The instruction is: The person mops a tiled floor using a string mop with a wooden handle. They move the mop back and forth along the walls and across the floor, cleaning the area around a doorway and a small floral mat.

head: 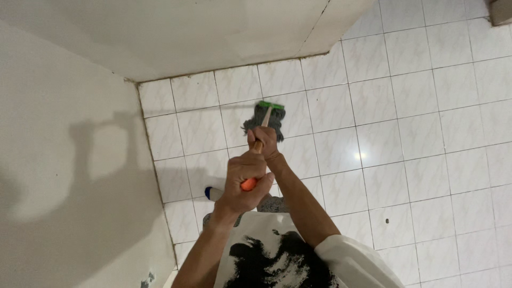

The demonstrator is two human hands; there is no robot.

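Note:
I look straight down at a mop with a wooden handle (265, 120), an orange grip end (248, 184) and a grey string head (265, 121) under a green clamp (271, 105). The head rests on the white tiled floor (405, 133) near the room's corner. My left hand (242, 181) is closed around the top of the handle at the orange end. My right hand (263, 141) grips the handle lower down, just above the mop head. Both arms reach forward from my white shirt with black print (272, 256).
White walls (69, 160) stand on the left and at the top, meeting at a corner (136, 82). My foot in a blue-and-white slipper (212, 193) shows by the left wall. A dark speck (388, 220) lies on a tile. A grey object (501, 10) sits at the top right.

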